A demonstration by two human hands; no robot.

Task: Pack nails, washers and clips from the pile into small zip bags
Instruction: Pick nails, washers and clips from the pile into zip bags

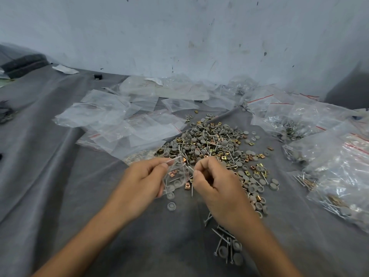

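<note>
Left hand [143, 180]: fingers curled round a small zip bag [175, 177], mouth held open, washers [176, 183] and a clip [172, 173] inside.
Right hand [216, 182]: curled tight, pinching nails [190, 169] right at the bag's mouth.
Pile [209, 142]: just beyond both hands, on the grey cloth [79, 196].
Filled bags [335, 160]: far right.
</note>
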